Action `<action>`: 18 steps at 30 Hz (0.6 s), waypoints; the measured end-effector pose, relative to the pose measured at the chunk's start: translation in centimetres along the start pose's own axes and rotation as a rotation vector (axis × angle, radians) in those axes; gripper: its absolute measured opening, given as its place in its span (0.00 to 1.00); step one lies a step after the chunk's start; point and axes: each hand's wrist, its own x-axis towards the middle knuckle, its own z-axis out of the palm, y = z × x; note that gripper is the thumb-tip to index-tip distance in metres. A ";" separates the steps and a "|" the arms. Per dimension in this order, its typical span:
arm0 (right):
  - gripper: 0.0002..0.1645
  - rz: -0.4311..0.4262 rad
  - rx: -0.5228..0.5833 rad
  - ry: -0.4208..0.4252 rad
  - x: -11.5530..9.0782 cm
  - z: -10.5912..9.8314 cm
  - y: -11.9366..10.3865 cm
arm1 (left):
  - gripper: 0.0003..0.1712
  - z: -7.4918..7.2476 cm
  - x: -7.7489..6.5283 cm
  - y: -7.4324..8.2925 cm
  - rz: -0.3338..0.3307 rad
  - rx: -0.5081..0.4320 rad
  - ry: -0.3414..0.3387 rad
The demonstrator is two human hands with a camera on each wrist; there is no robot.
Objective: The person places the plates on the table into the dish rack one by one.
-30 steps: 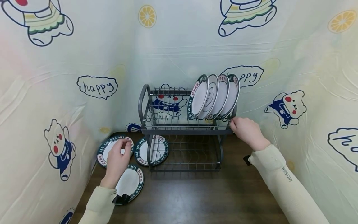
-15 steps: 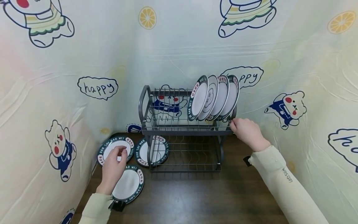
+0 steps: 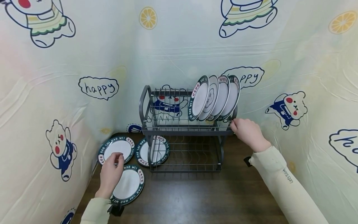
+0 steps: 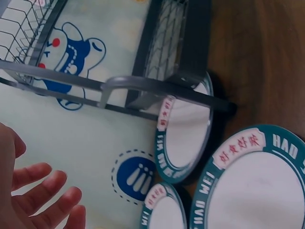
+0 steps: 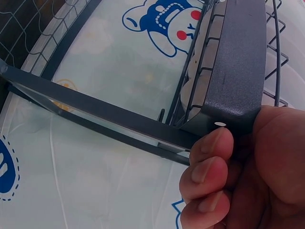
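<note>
Loosely bent and free, the left hand [image 3: 110,177] is hovering near the nearest green-rimmed plate [image 3: 130,185], which is lying on the desk [image 3: 193,199]. Two farther plates [image 3: 144,152] are lying beyond it, one showing partly behind the two-tier rack [image 3: 187,133]. The right hand [image 3: 249,133] is gripping the rack's right end, beside four plates [image 3: 199,99] leaning in its upper tier.
</note>
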 end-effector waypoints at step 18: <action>0.24 0.004 0.000 0.003 -0.1 -0.1 -0.1 | 0.22 0.5 -0.7 -5.2 -0.084 0.088 -0.034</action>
